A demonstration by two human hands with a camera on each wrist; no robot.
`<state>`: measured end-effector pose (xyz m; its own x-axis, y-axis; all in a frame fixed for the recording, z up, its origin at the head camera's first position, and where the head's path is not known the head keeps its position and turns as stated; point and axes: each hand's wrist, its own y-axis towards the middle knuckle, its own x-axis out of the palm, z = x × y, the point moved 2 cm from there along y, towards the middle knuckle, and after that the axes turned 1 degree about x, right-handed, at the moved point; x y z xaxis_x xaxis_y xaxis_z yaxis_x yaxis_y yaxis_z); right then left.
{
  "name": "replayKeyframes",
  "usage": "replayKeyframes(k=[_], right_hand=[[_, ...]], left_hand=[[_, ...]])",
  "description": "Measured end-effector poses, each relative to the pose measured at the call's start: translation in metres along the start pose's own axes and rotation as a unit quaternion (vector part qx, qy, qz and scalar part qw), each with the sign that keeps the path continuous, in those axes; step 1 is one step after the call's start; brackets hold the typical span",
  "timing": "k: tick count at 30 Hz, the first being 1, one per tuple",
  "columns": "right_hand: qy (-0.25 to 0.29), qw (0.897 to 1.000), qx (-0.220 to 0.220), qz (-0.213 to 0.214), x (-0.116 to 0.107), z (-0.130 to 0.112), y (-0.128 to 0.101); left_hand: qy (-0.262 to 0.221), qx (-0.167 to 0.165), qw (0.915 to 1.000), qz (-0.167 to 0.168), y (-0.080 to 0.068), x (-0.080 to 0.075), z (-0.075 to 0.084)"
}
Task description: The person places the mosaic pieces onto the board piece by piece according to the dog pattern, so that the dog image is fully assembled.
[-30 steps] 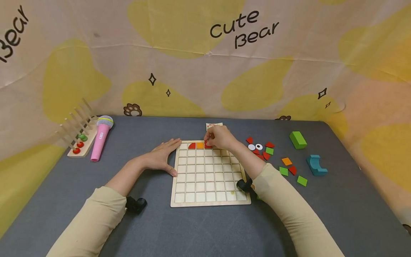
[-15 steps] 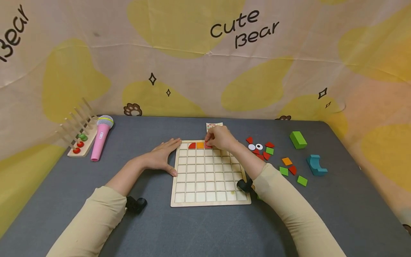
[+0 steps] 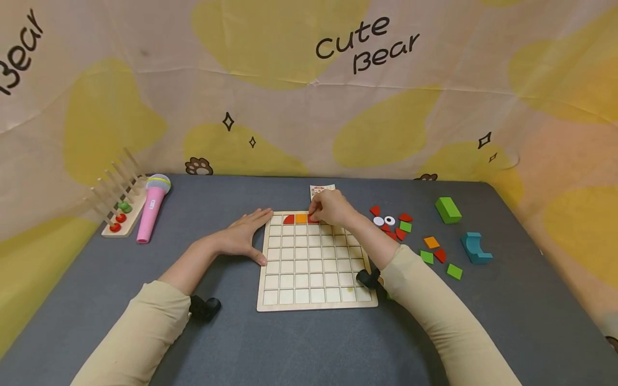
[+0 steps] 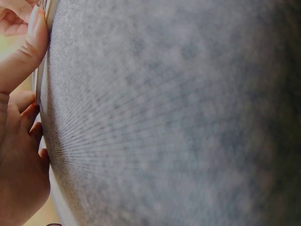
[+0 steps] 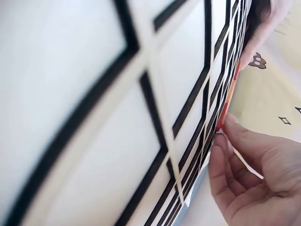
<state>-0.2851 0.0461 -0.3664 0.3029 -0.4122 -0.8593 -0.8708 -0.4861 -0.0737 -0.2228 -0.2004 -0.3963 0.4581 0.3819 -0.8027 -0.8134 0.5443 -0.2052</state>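
A pale wooden grid board (image 3: 309,266) lies flat on the grey table. In its far row sit a red quarter-circle tile (image 3: 289,219) and, beside it, an orange square tile (image 3: 301,219). My right hand (image 3: 330,206) pinches another red tile (image 3: 311,219) between thumb and fingertips, just right of the orange one; the fingers hide part of its shape. The right wrist view has this red tile (image 5: 221,121) at the board's surface. My left hand (image 3: 241,236) is spread along the board's left edge, thumb (image 4: 29,54) and fingers touching the rim.
A small printed card (image 3: 322,188) lies behind the board. To the right are loose red tiles (image 3: 401,234), green tiles (image 3: 454,272), white rings (image 3: 389,220), a green block (image 3: 448,210) and a blue curved block (image 3: 476,248). A pink microphone (image 3: 152,210) and a peg stand (image 3: 130,217) are left.
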Motion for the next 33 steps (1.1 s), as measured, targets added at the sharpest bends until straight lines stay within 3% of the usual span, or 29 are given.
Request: replayKeyframes(k=[7, 17, 26, 33], right_hand=[[0.007, 1.0, 0.008, 0.008, -0.023, 0.015, -0.009], [0.026, 0.998, 0.05, 0.017, -0.062, 0.068, -0.026], [0.02, 0.996, 0.084, -0.009, -0.071, 0.105, -0.04], [0.042, 0.99, 0.133, -0.036, -0.073, 0.119, -0.044]], left_hand=[[0.0, -0.001, 1.0, -0.003, 0.002, 0.001, 0.001], [0.013, -0.006, 0.9999, -0.003, 0.0, -0.002, 0.002], [0.009, -0.009, 0.9999, -0.003, -0.002, -0.001, 0.002], [0.009, -0.008, 0.9999, -0.002, -0.002, -0.001, 0.003]])
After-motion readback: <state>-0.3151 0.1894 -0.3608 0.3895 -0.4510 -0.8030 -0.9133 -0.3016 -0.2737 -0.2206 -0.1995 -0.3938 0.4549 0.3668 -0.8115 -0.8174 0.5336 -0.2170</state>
